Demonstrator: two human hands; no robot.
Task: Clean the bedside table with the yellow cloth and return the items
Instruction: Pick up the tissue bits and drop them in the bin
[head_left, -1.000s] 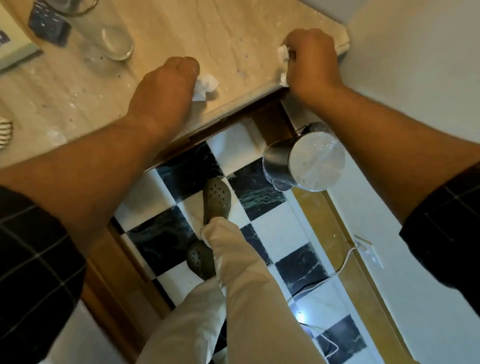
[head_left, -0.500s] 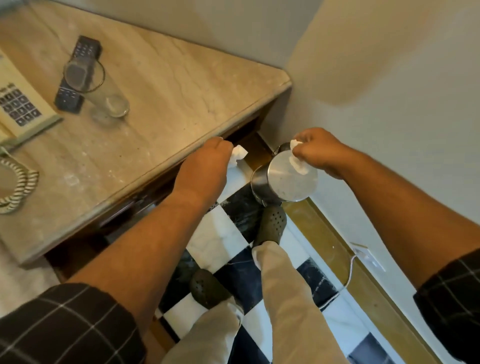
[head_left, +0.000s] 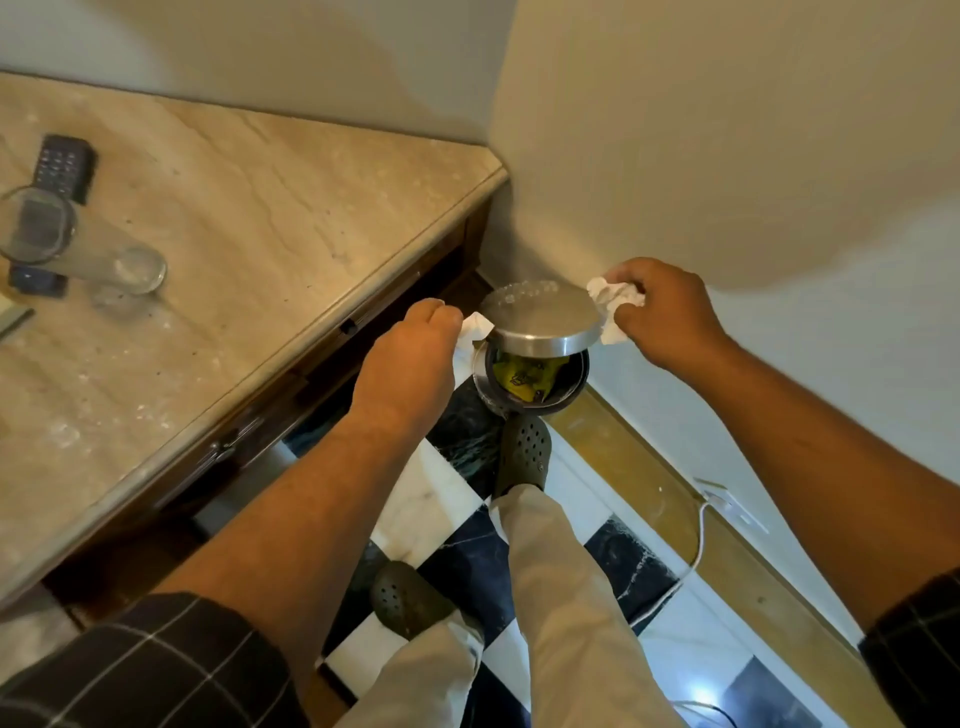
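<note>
Gripping a crumpled white tissue (head_left: 615, 306), the right hand (head_left: 662, 314) hangs just beside the right rim of the raised steel lid (head_left: 540, 317), its fingers curled round the paper. The left hand (head_left: 410, 358) holds a smaller scrap of white tissue (head_left: 475, 327) at its fingertips, close to the lid's left rim; whether the scrap touches the lid cannot be told.

Below the tilted lid the pedal bin (head_left: 485, 384) stands open, with yellow material (head_left: 524, 374) visible inside; whether this is the cloth cannot be told. One grey perforated shoe (head_left: 524, 452) sits at the bin's base, the other shoe (head_left: 405, 603) farther back on the black-and-white chequered floor (head_left: 426, 509).

The bin occupies the corner between the bedside table (head_left: 291, 208) and the wall (head_left: 727, 130), leaving a narrow gap on each side. The table's marble edge runs diagonally, just left of the left forearm, above a dark wooden front. The top carries pale specks and smears. A drinking glass (head_left: 78, 244) lies on its side near the left border, over a dark remote control (head_left: 62, 166). A white cable (head_left: 691, 561) trails along the skirting on the right.
</note>
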